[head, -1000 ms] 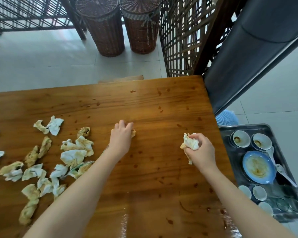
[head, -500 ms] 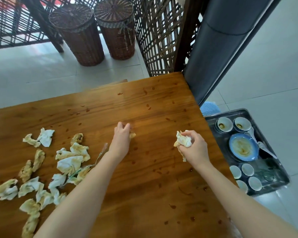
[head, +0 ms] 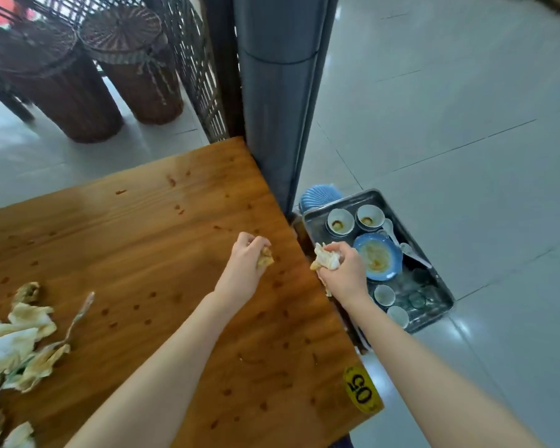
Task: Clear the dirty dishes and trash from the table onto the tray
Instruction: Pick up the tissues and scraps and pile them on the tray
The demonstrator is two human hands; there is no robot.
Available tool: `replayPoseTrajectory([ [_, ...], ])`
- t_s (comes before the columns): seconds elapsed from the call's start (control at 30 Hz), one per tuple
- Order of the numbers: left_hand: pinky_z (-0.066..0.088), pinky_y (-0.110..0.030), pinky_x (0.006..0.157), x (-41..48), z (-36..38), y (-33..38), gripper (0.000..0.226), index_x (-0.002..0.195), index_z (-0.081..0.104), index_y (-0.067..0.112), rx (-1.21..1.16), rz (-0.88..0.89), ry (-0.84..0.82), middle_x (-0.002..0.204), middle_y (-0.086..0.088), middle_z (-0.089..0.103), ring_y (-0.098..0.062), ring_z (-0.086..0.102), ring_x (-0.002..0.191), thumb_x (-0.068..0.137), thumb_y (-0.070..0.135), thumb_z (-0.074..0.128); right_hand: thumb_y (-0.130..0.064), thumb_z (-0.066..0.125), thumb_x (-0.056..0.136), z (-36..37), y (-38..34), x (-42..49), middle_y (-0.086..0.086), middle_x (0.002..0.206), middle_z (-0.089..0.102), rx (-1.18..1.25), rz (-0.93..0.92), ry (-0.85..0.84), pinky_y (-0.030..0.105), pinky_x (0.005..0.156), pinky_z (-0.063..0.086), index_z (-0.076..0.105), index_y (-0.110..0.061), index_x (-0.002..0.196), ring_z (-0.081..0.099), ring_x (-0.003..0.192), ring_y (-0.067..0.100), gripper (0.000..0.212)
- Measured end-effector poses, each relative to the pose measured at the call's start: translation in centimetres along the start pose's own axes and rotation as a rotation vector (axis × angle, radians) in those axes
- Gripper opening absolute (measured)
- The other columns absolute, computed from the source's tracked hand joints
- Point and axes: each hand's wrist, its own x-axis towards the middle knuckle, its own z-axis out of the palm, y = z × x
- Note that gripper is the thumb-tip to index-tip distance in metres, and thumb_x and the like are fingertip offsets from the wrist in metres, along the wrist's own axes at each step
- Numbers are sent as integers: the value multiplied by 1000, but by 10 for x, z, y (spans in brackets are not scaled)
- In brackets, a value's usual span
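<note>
Nearest you, on the table (head: 143, 253) edge below your right forearm, sits a yellow sticker (head: 361, 392) marked 05. Well off to the left of your left hand (head: 244, 270), a pile of crumpled, stained napkins (head: 17, 337) lies scattered on the wood. Your left hand is closed, knuckles up, above the tabletop, pinching a small brown-stained scrap (head: 265, 260). The scrap pokes out on the thumb side of your fingertips, its long axis slanting down and towards your right hand. Just to the right, your right hand (head: 345, 273) hangs past the table edge, fingers curled tight round a napkin wad (head: 325, 260). The wad bulges out on the left of the fist, and a thin tail hangs from it below your wrist, so it runs roughly near to far. Just beyond and to the right of that hand, lower down, the metal tray (head: 440, 286) runs slantwise from far left to near right. It holds a smeared blue plate (head: 377, 257) right beside your knuckles, two soiled bowls (head: 339, 221) farther off, white spoons (head: 414, 253), small cups (head: 384, 294) and glasses (head: 417, 299). Beyond your hands a grey pillar (head: 272, 92) stands at the table corner, and farther left are two wicker baskets (head: 133, 66).
</note>
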Motion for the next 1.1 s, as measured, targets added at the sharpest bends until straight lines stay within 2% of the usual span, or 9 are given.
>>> replayPoseTrajectory([
  [0.17, 35, -18, 85, 38, 53, 56, 31, 117, 55, 18, -26, 0, -29, 112, 4, 38, -13, 45, 100, 90, 3, 59, -7, 75, 72, -56, 55, 47, -4, 90, 51, -21, 57, 30, 31, 73, 47, 62, -17, 101, 58, 88, 23, 34],
  [0.3, 34, -17, 86, 74, 104, 92, 33, 118, 58, 10, -44, -7, -78, 112, -6, 44, -19, 50, 97, 87, 0, 61, -13, 80, 72, -90, 95, 83, 2, 97, 54, -42, 81, 62, 21, 70, 36, 64, -17, 101, 54, 84, 18, 34],
  [0.53, 43, -25, 89, 135, 193, 128, 35, 122, 57, 12, -92, -44, -188, 113, 0, 41, -20, 53, 99, 88, 4, 62, -1, 72, 72, -124, 142, 150, 10, 106, 53, -83, 114, 51, 28, 74, 42, 63, -13, 105, 54, 84, 21, 36],
  [0.63, 35, -18, 90, 157, 220, 135, 40, 128, 54, 11, -146, -64, -246, 119, -2, 41, -22, 52, 107, 89, 3, 59, 3, 69, 73, -131, 157, 172, 9, 110, 49, -86, 122, -4, 22, 77, 40, 60, -13, 118, 57, 94, 24, 48],
  [0.73, 30, -19, 102, 171, 238, 141, 63, 144, 39, 21, -195, -110, -318, 147, -5, 30, -23, 39, 132, 88, 11, 66, -7, 80, 71, -137, 167, 184, 11, 134, 42, -65, 132, -111, 13, 87, 33, 45, -18, 139, 48, 116, 19, 77],
  [0.8, 26, -29, 113, 174, 242, 142, 83, 150, 26, 31, -191, -133, -366, 158, -2, 13, -20, 21, 144, 83, 19, 73, -13, 85, 68, -141, 169, 188, 13, 151, 27, -73, 159, -164, 20, 103, 27, 36, -24, 146, 27, 140, 20, 93],
  [0.87, 23, -42, 117, 175, 240, 140, 92, 151, 17, 36, -136, -136, -397, 160, 0, 4, -20, 11, 147, 81, 27, 76, -15, 86, 66, -145, 169, 190, 14, 157, 17, -98, 179, -195, 31, 112, 21, 31, -27, 148, 13, 146, 20, 99],
  [0.97, 24, -52, 115, 173, 231, 137, 91, 151, 15, 36, -35, -145, -405, 160, -1, 7, -22, 13, 147, 82, 31, 74, -15, 84, 69, -151, 165, 191, 12, 157, 18, -137, 187, -219, 36, 114, 20, 29, -27, 148, 13, 147, 20, 98],
  [1.1, 26, -46, 114, 166, 213, 133, 76, 150, 22, 31, 176, -131, -316, 158, -3, 21, -24, 22, 143, 87, 39, 62, -16, 77, 74, -153, 151, 188, 6, 150, 33, -151, 135, -204, 38, 110, 29, 35, -23, 146, 31, 139, 22, 83],
])
